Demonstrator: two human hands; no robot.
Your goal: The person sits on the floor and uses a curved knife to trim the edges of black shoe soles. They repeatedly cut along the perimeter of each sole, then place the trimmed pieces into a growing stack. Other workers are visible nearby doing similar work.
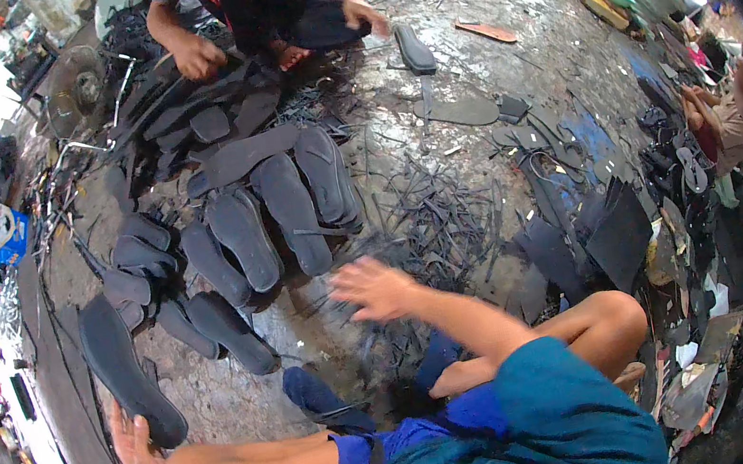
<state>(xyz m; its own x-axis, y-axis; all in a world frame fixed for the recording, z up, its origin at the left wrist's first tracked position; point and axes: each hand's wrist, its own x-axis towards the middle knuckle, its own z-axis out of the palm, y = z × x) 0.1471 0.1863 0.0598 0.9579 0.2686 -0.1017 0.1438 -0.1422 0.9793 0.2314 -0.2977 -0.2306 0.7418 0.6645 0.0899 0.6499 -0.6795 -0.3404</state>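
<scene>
My left hand (138, 451) is beside my knee at the lower left, its fingers stretched upward. It is right next to the lower end of a long black shoe sole (129, 374); whether it touches the sole I cannot tell. My right hand (372, 288) reaches across the middle with fingers spread and nothing in them. Just left of it lies a row of black soles (243, 237), some stacked. Closer to me are two more soles (231, 332), and a heap of smaller dark pieces (142, 252) lies to their left.
Black offcut strips (441, 212) litter the floor right of the soles. Opposite me, a co-worker's hands (199, 58) hover near a dark pile of sheets (210, 112). A sole (413, 50) and a reddish-brown piece (488, 31) lie farther off. Black sheets (619, 229) are on the right.
</scene>
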